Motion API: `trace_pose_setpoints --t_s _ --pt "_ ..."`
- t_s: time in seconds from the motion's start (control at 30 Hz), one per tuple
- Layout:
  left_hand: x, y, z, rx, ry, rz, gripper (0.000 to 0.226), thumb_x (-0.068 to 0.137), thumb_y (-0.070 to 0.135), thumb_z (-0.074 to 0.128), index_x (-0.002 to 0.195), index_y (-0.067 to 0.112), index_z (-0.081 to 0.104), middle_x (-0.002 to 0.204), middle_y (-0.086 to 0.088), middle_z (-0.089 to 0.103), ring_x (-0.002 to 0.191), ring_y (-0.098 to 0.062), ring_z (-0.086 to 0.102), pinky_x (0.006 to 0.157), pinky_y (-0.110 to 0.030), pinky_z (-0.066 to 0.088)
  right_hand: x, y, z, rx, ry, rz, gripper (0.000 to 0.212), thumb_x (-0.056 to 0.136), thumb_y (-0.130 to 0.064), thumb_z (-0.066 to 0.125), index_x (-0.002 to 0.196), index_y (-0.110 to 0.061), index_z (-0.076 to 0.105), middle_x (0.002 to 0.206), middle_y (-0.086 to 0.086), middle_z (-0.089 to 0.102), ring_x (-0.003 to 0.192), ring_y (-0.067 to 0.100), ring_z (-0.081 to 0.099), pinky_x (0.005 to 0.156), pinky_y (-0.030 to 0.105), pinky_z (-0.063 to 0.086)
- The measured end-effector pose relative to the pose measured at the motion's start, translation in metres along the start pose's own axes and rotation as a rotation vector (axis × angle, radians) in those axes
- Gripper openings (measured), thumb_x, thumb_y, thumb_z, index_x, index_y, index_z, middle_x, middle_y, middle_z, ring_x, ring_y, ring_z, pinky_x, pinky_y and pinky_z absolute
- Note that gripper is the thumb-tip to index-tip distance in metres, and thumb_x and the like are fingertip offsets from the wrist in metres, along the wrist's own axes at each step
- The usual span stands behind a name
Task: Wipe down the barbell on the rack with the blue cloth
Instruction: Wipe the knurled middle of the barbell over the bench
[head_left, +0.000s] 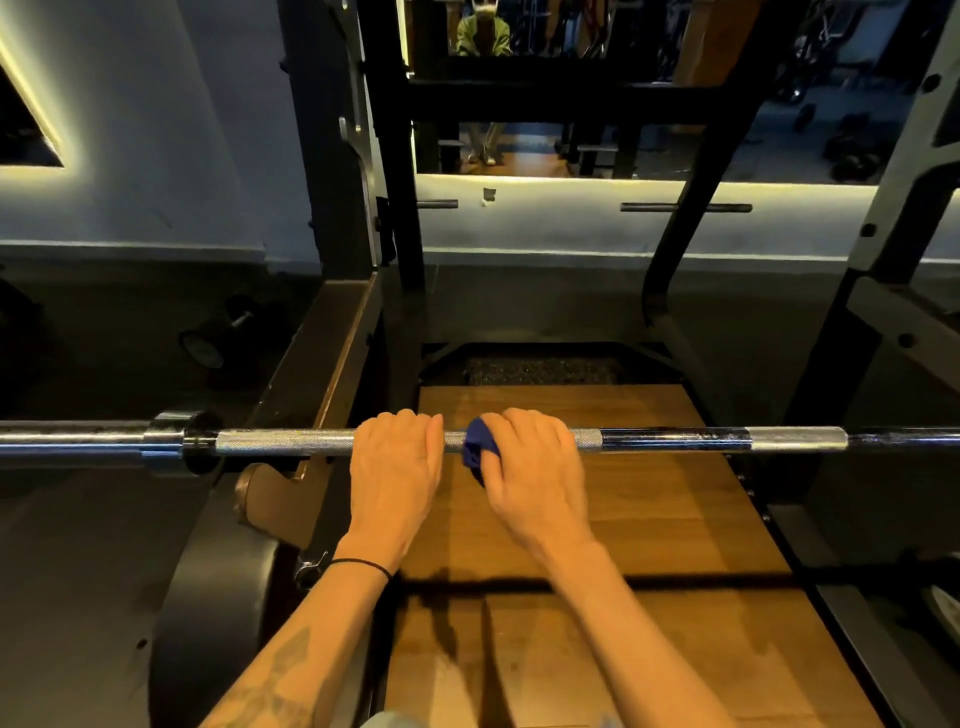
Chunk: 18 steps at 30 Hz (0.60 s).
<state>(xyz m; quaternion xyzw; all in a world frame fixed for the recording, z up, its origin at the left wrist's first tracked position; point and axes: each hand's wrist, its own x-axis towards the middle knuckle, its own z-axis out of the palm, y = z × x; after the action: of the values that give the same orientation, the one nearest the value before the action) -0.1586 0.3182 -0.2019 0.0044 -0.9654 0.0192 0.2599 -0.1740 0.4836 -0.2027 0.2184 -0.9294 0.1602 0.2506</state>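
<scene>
At the far left, the barbell (291, 440) runs level across the view, its smooth sleeve (72, 440) ending in a collar (171, 441) beside the dark upright of the rack (332, 171). A dumbbell (208, 343) lies on the dark floor beyond that end. Past the collar the shaft turns to bright knurled steel, and there the left hand (397, 462) lies over the bar from above, fingers curled down the far side in a closed grip on the metal; a thin black band (363, 564) circles its wrist. Just to the right, with a short bare stretch of bar between them, the right hand (524, 467) is wrapped around the bar with the blue cloth (478, 449) bunched under its palm, so that the cloth is pressed against the shaft and only a dark blue fold shows beside the thumb. Beyond this hand the knurling gives way to a dark smooth section, then to another knurled band, before the bar leaves the view. Under both forearms lies a wooden platform (649, 519), crossed by the bar's shadow. A mirror (675, 104) hangs on the back wall.
</scene>
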Motion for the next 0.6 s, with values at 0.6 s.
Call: trace_pose_setpoints --t_s 0.6 --pt "-0.035 0.011 0.008 -0.41 0.217 -0.145 0.019 0.101 0.023 0.053 0.112 0.014 0.065 0.108 -0.003 0.064 0.104 -0.02 0.059 0.113 -0.044 0.039 0.002 -0.025 0.0 0.033 -0.018 0.121 0.02 0.098 -0.038 0.044 0.101 -0.025 0.06 0.092 -0.007 0.058 0.085 0.014 0.053 0.083 0.034 0.046"
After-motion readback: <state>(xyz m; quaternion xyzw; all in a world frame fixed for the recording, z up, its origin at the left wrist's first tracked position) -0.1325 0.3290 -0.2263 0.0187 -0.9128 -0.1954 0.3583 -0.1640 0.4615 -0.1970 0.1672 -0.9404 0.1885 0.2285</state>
